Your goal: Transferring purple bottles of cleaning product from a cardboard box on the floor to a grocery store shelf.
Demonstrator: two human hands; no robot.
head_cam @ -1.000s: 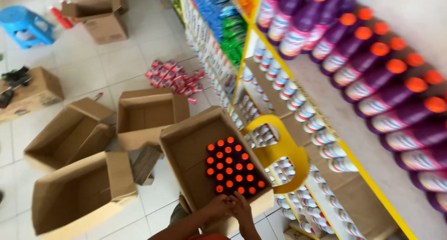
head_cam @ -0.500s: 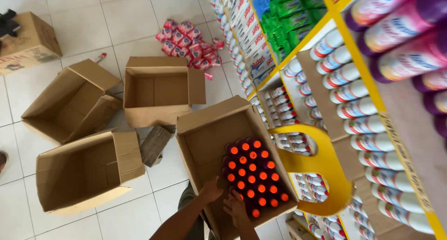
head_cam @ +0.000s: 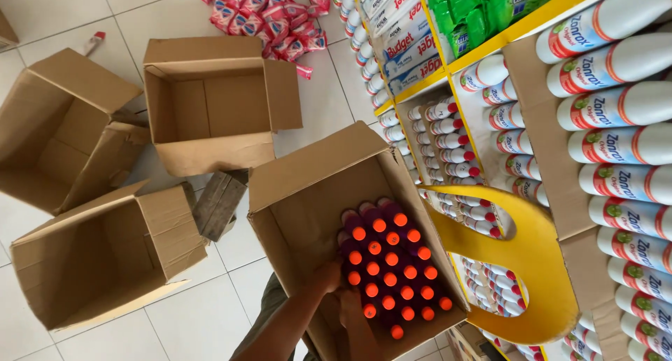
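Down at the open carton (head_cam: 301,186), your left hand (head_cam: 327,275) and right hand (head_cam: 348,306) have dropped among the orange-capped purple bottles (head_cam: 388,266), grip state untellable.

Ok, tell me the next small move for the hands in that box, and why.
Probably close both hands on one orange-capped bottle at the near edge and lift it straight up: the bottles stand tightly packed in the open carton, and the hands already rest by that row.
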